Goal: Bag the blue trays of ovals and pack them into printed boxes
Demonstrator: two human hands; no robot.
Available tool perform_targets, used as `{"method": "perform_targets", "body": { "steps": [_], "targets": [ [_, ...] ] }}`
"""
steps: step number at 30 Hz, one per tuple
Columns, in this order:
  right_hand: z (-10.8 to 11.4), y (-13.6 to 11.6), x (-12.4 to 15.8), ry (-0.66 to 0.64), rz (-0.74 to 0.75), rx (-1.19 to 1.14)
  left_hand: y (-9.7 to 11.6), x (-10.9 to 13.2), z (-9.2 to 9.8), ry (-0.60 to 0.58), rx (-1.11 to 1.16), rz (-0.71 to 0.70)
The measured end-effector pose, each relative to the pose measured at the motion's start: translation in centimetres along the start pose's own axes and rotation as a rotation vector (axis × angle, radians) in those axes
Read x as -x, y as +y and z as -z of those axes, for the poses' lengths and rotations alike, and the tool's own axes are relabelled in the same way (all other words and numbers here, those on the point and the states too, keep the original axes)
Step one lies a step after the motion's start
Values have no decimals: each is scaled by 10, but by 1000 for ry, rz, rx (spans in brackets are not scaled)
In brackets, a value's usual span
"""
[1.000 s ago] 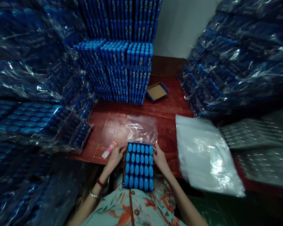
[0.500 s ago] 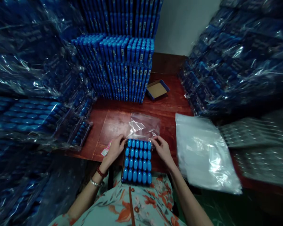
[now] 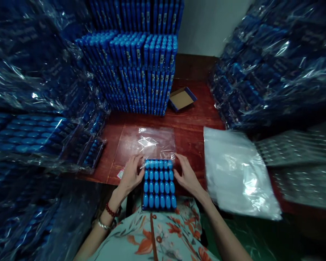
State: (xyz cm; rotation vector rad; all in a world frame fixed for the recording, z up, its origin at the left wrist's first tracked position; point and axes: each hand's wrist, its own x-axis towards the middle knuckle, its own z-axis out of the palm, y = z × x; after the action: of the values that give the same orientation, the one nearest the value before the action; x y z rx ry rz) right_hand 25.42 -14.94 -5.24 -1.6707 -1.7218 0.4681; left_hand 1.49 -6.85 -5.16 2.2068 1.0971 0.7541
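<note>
Red table (image 3: 190,134): blue pack (image 3: 157,187) lies between left hand (image 3: 130,172) and right hand (image 3: 188,177), long axis toward bag (image 3: 157,139), about equally near both; fingers half-curled, grip cannot be told

The table (image 3: 191,130) is reddish-brown wood. Toward its far edge stands a tall stack of blue packs (image 3: 141,79), with a small open box (image 3: 182,99) just beside. Wrapped blue packs crowd the left end and the right. A clear bag (image 3: 157,141) lies flat near the middle of the near edge, past which a blue tray (image 3: 159,186) juts. Right of them, a pile of bags (image 3: 236,170) overhangs that edge.
</note>
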Motion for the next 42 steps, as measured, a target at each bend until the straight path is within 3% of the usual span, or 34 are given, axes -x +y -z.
{"method": "perform_targets", "body": {
  "steps": [4,9,15,19,22,24,28,33,38,42],
  "targets": [
    [5,9,-16,-46,71,31,-1,-7,13,-182,-81,-68],
    [15,3,15,-110,182,274,0,10,16,-248,-209,-134],
    [14,-22,92,-248,147,273,11,70,23,-288,-379,-315],
    [9,-24,137,-304,191,232,2,125,15,-310,-374,-426],
    [4,-23,152,-386,175,242,-16,154,2,-339,-404,-437],
    [-2,-22,151,-326,134,336,-23,157,-4,-377,-474,-350],
    [-18,-16,132,-133,194,531,-14,128,-9,-409,-583,-156],
    [-16,-19,90,-105,297,523,10,71,3,-496,-497,-122],
    [32,-42,23,-10,394,491,28,10,59,-391,-402,-262],
    [71,-66,-28,260,469,430,50,-41,109,-88,-473,-313]
  ]
}}
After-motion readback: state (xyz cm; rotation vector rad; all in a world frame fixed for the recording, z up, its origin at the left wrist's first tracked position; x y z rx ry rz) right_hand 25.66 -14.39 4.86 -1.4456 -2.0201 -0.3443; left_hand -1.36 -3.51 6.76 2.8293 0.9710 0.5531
